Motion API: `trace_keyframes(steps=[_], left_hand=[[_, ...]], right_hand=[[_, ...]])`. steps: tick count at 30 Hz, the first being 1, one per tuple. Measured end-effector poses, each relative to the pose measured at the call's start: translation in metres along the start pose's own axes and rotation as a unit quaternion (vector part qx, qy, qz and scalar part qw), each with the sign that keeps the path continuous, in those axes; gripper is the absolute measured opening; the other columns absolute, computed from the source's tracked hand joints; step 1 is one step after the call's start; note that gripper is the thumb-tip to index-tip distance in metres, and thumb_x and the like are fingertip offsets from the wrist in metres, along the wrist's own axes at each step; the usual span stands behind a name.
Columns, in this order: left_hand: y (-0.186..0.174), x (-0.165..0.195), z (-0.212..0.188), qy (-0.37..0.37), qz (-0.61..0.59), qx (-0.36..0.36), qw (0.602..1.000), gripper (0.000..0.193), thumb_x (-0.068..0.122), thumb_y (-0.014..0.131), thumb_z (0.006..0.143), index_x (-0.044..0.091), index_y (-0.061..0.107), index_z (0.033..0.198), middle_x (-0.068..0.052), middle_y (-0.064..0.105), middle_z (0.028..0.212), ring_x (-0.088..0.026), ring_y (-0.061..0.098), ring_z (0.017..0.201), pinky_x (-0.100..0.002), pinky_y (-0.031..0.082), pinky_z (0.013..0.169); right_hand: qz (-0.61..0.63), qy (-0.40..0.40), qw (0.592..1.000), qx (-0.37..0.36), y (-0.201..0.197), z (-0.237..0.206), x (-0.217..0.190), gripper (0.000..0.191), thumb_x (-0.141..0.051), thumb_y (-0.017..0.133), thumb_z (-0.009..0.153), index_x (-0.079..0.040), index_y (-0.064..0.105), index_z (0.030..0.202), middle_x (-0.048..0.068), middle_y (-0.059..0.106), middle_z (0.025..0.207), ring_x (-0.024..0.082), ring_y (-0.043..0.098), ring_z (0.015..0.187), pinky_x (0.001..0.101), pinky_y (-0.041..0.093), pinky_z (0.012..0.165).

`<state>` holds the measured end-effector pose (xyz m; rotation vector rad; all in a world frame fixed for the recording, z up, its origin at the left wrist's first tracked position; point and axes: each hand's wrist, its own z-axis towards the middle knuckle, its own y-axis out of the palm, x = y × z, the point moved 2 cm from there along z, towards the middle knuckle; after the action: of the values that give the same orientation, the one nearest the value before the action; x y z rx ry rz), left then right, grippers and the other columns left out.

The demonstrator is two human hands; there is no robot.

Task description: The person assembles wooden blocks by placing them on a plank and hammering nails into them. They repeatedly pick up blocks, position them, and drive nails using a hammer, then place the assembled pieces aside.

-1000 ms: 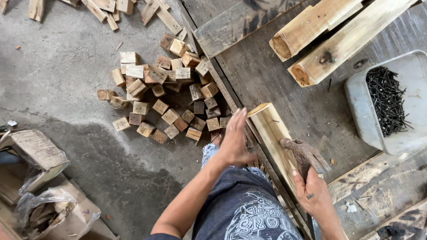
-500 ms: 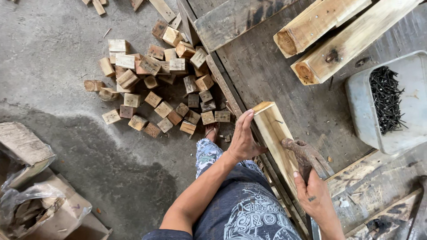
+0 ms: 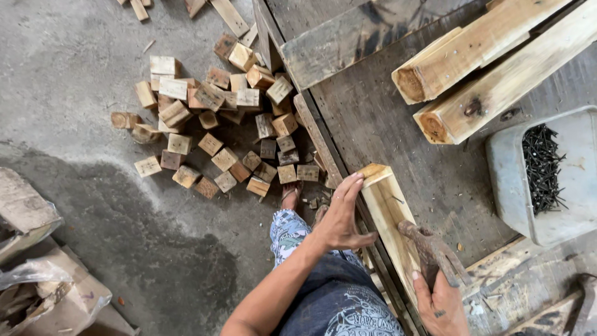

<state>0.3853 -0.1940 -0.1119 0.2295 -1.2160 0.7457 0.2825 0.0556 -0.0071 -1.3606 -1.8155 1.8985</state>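
My left hand (image 3: 342, 214) rests flat against the near side of a pale wooden beam (image 3: 387, 205) that lies along the edge of a dark wooden workbench (image 3: 398, 130). Its fingers are spread and press the beam's end. My right hand (image 3: 440, 305) grips a rusty hammer (image 3: 429, 249), whose head lies on the beam just past my left hand. My patterned trouser leg and a sandalled foot show below the bench edge.
A grey tub (image 3: 547, 180) of dark nails stands at the right of the bench. Two thick timbers (image 3: 479, 68) lie at the back right. Several small wooden blocks (image 3: 217, 124) are heaped on the concrete floor. Bags and scrap (image 3: 43, 280) lie at bottom left.
The view has shifted slightly. My left hand has slid a little along the beam's side and stays pressed against it. The hammer stays in my right hand over the beam.
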Motion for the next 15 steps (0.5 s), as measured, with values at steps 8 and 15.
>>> trace_keyframes(steps=[8,15], left_hand=[[0.018,0.016,0.008,-0.103,0.055,0.115,0.986,0.085,0.041,0.073,0.090,-0.001,0.033,0.152,-0.027,0.046,0.150,-0.040,0.046,0.145,-0.051,0.040,0.124],[0.022,0.014,0.013,-0.051,0.110,0.159,0.980,0.068,0.032,0.067,0.096,0.001,0.036,0.149,-0.022,0.050,0.143,-0.034,0.051,0.136,-0.047,0.039,0.119]], right_hand=[[0.003,0.227,0.967,-0.118,-0.001,0.003,-0.001,0.031,-0.024,0.065,0.095,-0.001,0.064,0.116,0.023,0.073,0.088,0.034,0.070,0.083,0.0428,0.056,0.074],[0.013,-0.057,0.998,0.022,0.000,0.012,-0.015,0.035,-0.020,0.064,0.096,0.008,0.056,0.117,0.023,0.066,0.089,0.036,0.065,0.078,0.0426,0.052,0.070]])
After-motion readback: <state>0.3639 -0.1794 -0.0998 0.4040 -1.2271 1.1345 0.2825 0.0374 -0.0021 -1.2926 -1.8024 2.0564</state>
